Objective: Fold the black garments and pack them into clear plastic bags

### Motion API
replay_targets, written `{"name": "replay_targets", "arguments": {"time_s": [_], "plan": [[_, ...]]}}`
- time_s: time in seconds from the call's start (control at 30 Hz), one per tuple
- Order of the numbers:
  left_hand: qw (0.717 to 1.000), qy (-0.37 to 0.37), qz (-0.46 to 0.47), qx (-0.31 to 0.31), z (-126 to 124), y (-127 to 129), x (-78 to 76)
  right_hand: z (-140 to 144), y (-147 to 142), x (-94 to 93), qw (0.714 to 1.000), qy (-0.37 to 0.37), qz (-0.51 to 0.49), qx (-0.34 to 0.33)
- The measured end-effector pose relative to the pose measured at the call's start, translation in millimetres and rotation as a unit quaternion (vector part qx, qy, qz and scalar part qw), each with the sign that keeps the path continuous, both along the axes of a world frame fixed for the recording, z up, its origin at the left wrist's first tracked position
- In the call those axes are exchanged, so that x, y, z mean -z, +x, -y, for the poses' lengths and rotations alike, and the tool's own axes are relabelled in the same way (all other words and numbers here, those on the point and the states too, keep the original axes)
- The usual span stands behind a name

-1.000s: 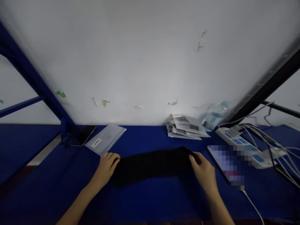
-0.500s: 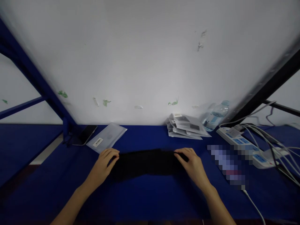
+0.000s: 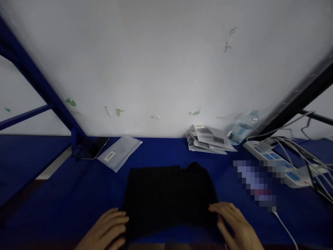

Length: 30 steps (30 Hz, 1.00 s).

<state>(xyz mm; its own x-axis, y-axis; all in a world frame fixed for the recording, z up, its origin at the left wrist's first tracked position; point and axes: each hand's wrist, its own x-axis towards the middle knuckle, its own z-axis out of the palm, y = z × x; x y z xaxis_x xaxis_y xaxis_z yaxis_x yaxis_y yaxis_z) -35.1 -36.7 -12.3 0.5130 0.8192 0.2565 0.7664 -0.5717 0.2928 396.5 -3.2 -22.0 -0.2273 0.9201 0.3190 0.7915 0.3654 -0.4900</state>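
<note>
A black piece of folded cloth [image 3: 169, 198], perhaps a garment, lies spread on the blue tabletop in front of me. Its far edge is uneven, with a raised corner on the right. At the cloth's lower left edge, my left hand [image 3: 106, 229] rests with the fingers stretched out and slightly apart. On the opposite side, my right hand [image 3: 234, 222] has its fingertips at the cloth's right edge, thumb apart from the fingers. Both hands are open. The dark fabric hides its folds.
A clear zip bag with a label [image 3: 119, 152] and a phone [image 3: 97, 147] lie back left. Back right are several stacked zip bags [image 3: 208, 139] and a water bottle [image 3: 244, 126]. A power strip [image 3: 275, 163] with cables and a pixelated device [image 3: 255, 185] lie on the right.
Both hands have let go of the cloth's far corners and moved toward me to its sides. The cloth now lies flatter and reaches nearer to me.
</note>
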Motion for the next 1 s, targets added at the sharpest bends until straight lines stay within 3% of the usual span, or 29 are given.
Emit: {"name": "replay_targets", "arguments": {"time_s": [0.07,0.13,0.3,0.4,0.53,0.6,0.67,0.8,0.93,1.0], "plan": [[0.998,0.008,0.011,-0.061,-19.9,-2.5,-1.4,-15.9,-12.6,-10.7,0.998,0.002,-0.038,0.041],[0.995,0.009,-0.005,-0.1,-45.9,-2.0,-4.0,-36.2,-31.3,-22.9,0.998,-0.02,-0.056,0.03],[0.997,0.009,-0.048,-0.061,-103.3,6.1,-11.3,-81.2,-75.2,-34.8,0.993,-0.098,-0.008,-0.063],[0.997,-0.011,-0.028,-0.064,-128.0,9.3,-18.7,-101.0,-84.5,-31.2,0.995,-0.073,-0.003,-0.065],[0.98,0.042,0.049,-0.19,-155.4,12.1,-28.3,-121.2,-77.3,-23.3,0.998,0.009,-0.043,-0.037],[0.968,0.092,0.055,-0.227,-160.6,16.6,-28.2,-126.1,-68.3,-17.6,0.998,0.044,-0.048,-0.009],[0.974,0.108,0.032,-0.196,-156.8,24.3,-23.4,-126.7,-58.6,-10.9,0.997,0.065,-0.044,0.015],[0.997,0.034,-0.044,-0.06,-134.6,41.5,-2.8,-120.7,-48.9,1.7,0.998,0.062,-0.008,-0.011],[0.995,0.002,-0.083,-0.053,-123.2,46.0,17.6,-121.6,-50.9,6.5,0.998,0.038,0.024,-0.041],[0.995,0.011,-0.085,-0.057,-123.9,44.8,23.1,-130.2,-45.6,4.1,0.999,0.039,0.005,-0.014]]}}
